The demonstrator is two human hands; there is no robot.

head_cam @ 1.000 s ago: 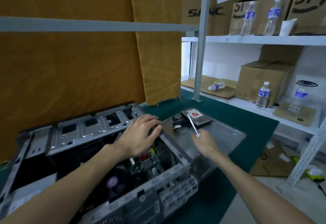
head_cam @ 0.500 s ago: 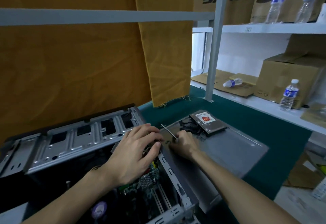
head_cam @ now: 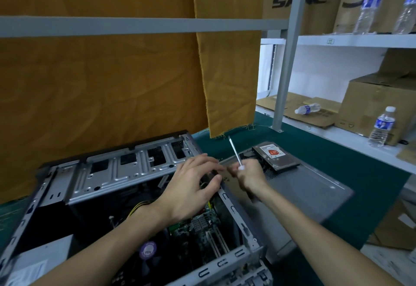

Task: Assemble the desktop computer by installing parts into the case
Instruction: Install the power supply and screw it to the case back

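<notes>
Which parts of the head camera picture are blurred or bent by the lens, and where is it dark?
Head view: the right hand and its screwdriver show motion blur; the grey shelf post leans from wide-angle distortion; the inside of the computer case lies in deep shadow; the hard drive looks fairly sharp.

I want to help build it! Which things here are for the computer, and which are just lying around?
For the job:
computer case
hard drive
side panel
screwdriver, gripped by the right hand

Just lying about:
water bottles
cardboard boxes
yellow cloth
</notes>
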